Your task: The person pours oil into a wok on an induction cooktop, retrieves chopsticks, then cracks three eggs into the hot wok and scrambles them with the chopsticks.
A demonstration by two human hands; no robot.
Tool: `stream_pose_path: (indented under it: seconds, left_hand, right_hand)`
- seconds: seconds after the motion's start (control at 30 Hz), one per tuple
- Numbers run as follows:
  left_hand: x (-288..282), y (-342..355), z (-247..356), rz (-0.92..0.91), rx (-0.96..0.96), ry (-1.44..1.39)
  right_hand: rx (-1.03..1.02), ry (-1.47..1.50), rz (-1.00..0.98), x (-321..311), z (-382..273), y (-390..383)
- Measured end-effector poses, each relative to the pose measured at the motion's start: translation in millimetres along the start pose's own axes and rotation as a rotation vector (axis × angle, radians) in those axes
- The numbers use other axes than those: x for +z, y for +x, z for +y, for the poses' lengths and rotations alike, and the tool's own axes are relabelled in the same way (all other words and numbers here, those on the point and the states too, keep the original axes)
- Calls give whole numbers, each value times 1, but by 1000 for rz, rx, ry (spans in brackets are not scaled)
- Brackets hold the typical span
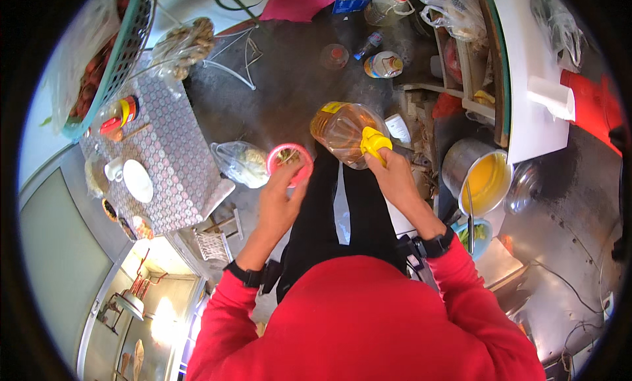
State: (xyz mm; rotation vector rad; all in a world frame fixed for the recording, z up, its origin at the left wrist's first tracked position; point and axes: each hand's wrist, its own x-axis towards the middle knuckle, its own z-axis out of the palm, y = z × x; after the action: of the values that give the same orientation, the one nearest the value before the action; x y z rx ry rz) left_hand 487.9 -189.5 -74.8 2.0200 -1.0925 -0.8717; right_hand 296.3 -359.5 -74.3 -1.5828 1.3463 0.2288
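Note:
My right hand (396, 178) is closed at the yellow cap and handle of a large clear oil bottle (329, 127). Golden oil lies toward the bottle's far left end, and the bottle is tilted. To its left, my left hand (284, 190) grips the near right rim of a small pink bowl (274, 158). Something brownish and leafy shows inside this bowl, partly covered by my fingers. Bowl and bottle are apart. Touching or just beside the bowl's left is a clear plastic bag (240, 162) with pale contents.
A table with a patterned cloth (174, 144) stands at left, bearing a white bowl (137, 181) and jar (120, 114). At right, a metal pot (454, 162) holds yellow liquid and a ladle. Several bottles, including a labelled one (384, 65), stand on the far floor. Firewood (421, 121) lies right.

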Motion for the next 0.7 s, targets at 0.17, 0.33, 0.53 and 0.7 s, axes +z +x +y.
stream_pose_path:
  seconds: [0.17,0.33,0.53,0.7]
  left_hand:
    - [-22,-12,75,-23,163,-64]
    - [-26,-50,109,-444,-433,-689]
    - [-13,-119,135,-427,-501,-1075]
    - [4,-173,153,-546,-303,-941]
  right_hand:
    - [-72,227,-75,-8,-52,-86]
    - [-244,130,-105,-9,-73,-154]
    - [-370,113,7,2,-44,-234]
    - [-387,410,83,4,22,-321]
